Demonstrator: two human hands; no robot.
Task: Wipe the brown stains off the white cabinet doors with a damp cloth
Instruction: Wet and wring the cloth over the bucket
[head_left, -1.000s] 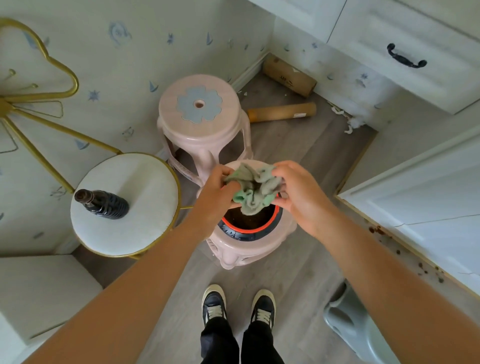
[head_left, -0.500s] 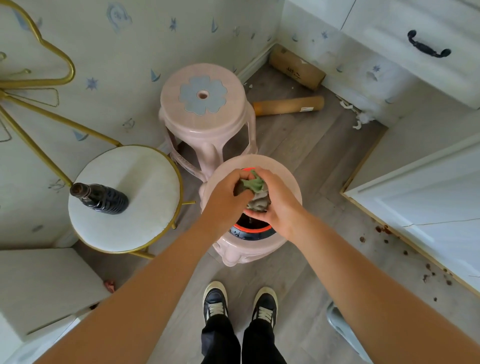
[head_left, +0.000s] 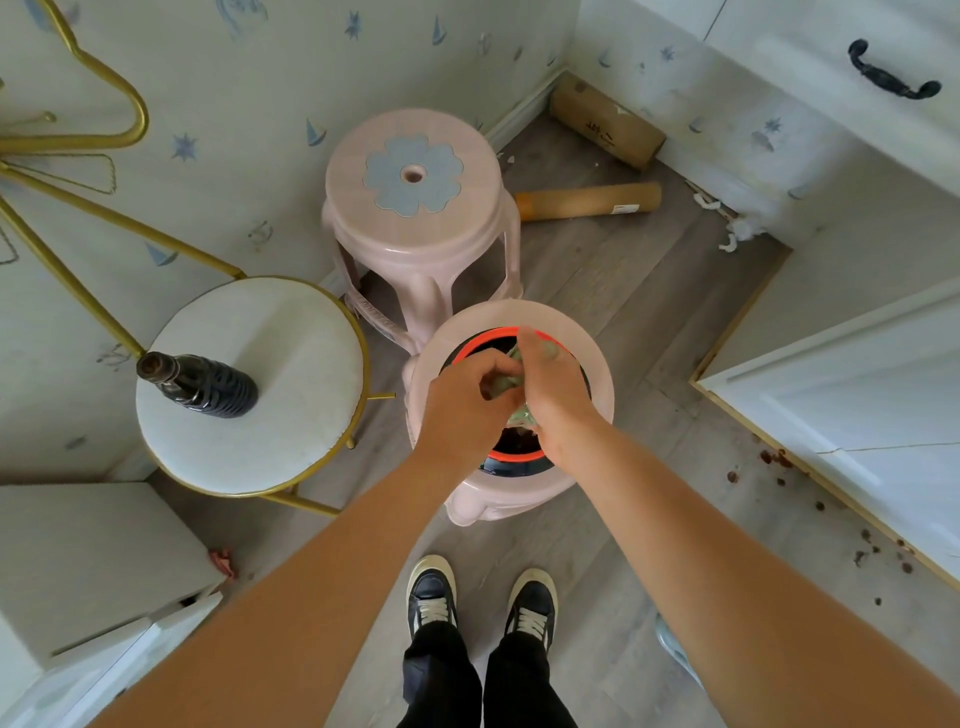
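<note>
Left hand (head_left: 470, 400) and right hand (head_left: 553, 395) now clench the cloth (head_left: 506, 383), spread a second ago, over the basin (head_left: 511, 456) beneath: wringing, likely, before wiping.

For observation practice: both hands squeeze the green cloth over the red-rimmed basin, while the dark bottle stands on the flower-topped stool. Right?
No: the head view shows the dark bottle on the white gold-rimmed seat, not the flower-topped stool. The rest holds.
</note>
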